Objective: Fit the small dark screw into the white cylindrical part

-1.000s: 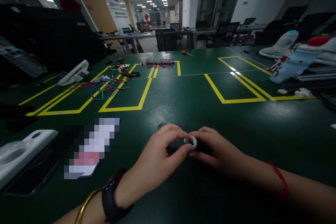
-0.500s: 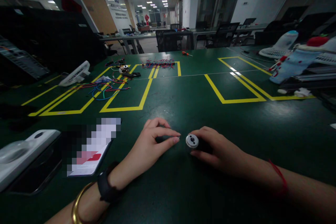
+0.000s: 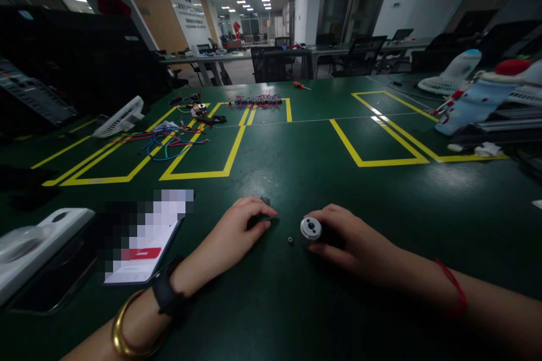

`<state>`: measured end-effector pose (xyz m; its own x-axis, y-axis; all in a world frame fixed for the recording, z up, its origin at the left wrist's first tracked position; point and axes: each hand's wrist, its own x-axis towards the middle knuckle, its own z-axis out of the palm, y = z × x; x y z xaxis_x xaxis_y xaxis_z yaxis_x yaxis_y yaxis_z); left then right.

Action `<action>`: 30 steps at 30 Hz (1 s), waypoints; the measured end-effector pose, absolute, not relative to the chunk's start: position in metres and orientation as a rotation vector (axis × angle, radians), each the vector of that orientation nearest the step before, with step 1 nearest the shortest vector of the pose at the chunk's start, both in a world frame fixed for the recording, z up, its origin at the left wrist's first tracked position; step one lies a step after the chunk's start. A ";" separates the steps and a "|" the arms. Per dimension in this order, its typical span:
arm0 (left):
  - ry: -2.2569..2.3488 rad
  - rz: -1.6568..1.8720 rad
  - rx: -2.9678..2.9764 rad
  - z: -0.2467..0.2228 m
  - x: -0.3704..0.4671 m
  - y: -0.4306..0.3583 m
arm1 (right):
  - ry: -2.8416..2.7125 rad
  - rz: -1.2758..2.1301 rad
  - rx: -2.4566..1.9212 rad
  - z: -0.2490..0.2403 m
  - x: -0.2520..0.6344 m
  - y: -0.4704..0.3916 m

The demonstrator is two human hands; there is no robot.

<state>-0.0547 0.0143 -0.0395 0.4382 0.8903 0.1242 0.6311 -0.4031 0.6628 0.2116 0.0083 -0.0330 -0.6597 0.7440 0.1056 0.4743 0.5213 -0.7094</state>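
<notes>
1. Right hand (image 3: pixel 351 242) is wrapped around a small dark motor (image 3: pixel 312 229), silver end facing out, near the worktop (image 3: pixel 296 169)'s front edge.
2. Left hand (image 3: pixel 237 231) rests fingers-down, pinching a small dark bit just left of it; a tiny ring (image 3: pixel 290 240) lies between them.
3. No readable writing on the motor.

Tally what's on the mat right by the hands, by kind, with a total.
Round motor part, held by right hand: 1
Tiny loose ring: 1
Small dark piece at left hand fingertips: 1
Phone: 1
Total: 4
</notes>
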 end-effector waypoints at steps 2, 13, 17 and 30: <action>1.274 0.638 2.162 -0.040 -0.056 0.016 | -2.367 0.928 -1.009 -0.033 0.212 0.009; 1.260 0.593 2.240 -0.037 -0.047 0.006 | -2.378 0.920 -1.018 -0.032 0.213 0.009; 1.251 0.553 2.315 -0.037 -0.034 -0.003 | -2.391 0.887 -1.011 -0.034 0.212 0.009; 1.165 0.953 2.103 -0.003 -0.019 -0.009 | -2.466 0.746 -0.981 -0.035 0.198 0.009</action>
<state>-0.0185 -0.0087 -0.0035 0.3733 0.8719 0.3169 0.4834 -0.4744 0.7357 0.1982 0.0086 -0.0350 -0.6827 0.7150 0.1506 0.5118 0.6150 -0.5999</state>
